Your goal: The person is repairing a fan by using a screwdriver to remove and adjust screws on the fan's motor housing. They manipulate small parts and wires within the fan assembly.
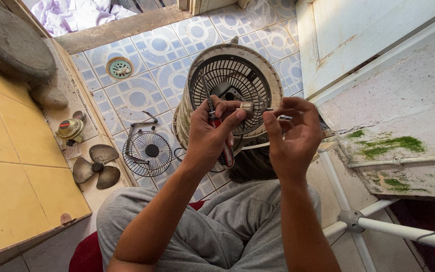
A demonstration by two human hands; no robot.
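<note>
- The left hand (212,132) does two jobs at once: its fingers are curled shut round a red-handled screwdriver (216,127), while thumb and forefinger pinch a small pale part (246,107) held up over the lap. With the grip split like that, either could slip; the screwdriver would likely fall handle-first onto the grey shorts (217,226).
- The right hand (292,132) is half closed, its fingertips meeting at the far end of the same part, seemingly on a thin pin I cannot make out clearly. If the hands pull unevenly, the pin or a screw could spring free.
- Anything small that drops would probably bounce off the knees onto the patterned tiles (142,95), where it would be hard to spot.
- Just past the hands stands the fan housing (233,75), its open grille facing up; a loose piece could fall through the slots.
- Left of it lie the wire guard (147,151) and the blade (96,166), near enough to be knocked by a shifting leg.
- Farthest, the floor drain (120,67) could swallow a rolling screw.
</note>
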